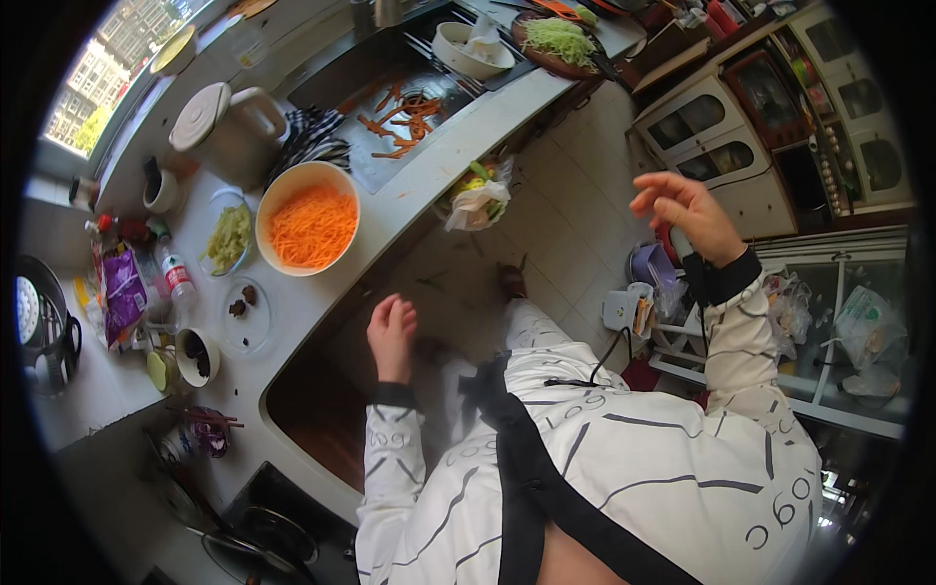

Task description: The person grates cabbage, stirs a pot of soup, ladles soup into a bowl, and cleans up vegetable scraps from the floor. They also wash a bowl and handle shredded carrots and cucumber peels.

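Note:
My left hand (392, 333) hangs in the air just off the counter's front edge, its fingers loosely curled with nothing seen in them. My right hand (689, 212) is raised over the floor on the other side, empty, fingers slightly apart. Nearest to the left hand on the counter (322, 307) stands a white bowl (356, 238) of shredded carrot (313, 228). Beside it are a glass dish of chopped pale green vegetable (227, 238) and a clear glass plate (256, 325) with a few dark brown pieces. A small bowl (208, 374) holds something dark.
Carrot peelings (409, 121) lie in the sink (358, 157). Beyond it, shredded green vegetable (559, 40) covers a round board. A bag of scraps (479, 201) hangs at the counter front. A lidded jug (227, 131), a plastic bottle (175, 274) and a stove (270, 504) occupy the left side.

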`<state>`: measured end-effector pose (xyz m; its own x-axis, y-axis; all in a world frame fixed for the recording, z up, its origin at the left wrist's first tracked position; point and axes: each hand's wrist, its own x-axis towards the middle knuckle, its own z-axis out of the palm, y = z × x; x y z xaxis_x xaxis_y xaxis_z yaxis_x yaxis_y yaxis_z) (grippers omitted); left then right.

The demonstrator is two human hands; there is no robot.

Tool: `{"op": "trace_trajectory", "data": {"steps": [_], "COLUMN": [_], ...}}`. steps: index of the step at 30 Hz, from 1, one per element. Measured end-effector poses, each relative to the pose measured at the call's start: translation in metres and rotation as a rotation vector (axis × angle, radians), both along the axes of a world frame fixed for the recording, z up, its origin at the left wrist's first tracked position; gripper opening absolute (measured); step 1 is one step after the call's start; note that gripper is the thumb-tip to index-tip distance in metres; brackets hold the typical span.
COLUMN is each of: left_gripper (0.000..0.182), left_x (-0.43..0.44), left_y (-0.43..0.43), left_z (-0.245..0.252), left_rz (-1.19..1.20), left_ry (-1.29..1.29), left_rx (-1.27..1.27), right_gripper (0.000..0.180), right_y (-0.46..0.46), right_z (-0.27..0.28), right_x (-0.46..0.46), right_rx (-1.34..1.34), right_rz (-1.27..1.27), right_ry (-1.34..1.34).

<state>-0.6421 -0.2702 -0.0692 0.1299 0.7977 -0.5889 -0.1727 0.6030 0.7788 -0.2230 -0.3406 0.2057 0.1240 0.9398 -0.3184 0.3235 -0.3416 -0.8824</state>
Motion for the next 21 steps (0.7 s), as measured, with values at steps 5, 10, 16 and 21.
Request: {"op": "trace_trajectory", "data": {"steps": [5, 10, 16, 21], "left_gripper": [0.042, 0.069, 0.080, 0.061], "left_x": [0.115, 0.176, 0.242, 0.290], "left_y": [0.057, 0.112, 0.134, 0.127], "left_z": [-0.004, -0.046, -0.095, -0.080], "left_rz": [-0.187, -0.020, -0.130, -0.432], "left_ry": [0.349, 1.118, 1.348, 1.001], "left_rx": [0.604, 0.870, 0.715, 0.963], "right_gripper": [0.037, 0.036, 0.036, 0.035], "right_y": [-0.050, -0.073, -0.071, -0.057], "right_z": [-0.046, -0.098, -0.145, -0.170], "right_x": [0.056, 0.151, 0.264, 0.302], "right_rx": [-0.119, -0.251, -0.289, -0.303], "right_rz": [-0.061, -0.092, -0.098, -0.160], "right_ry": [0.108, 0.172, 0.158, 0.207]}}
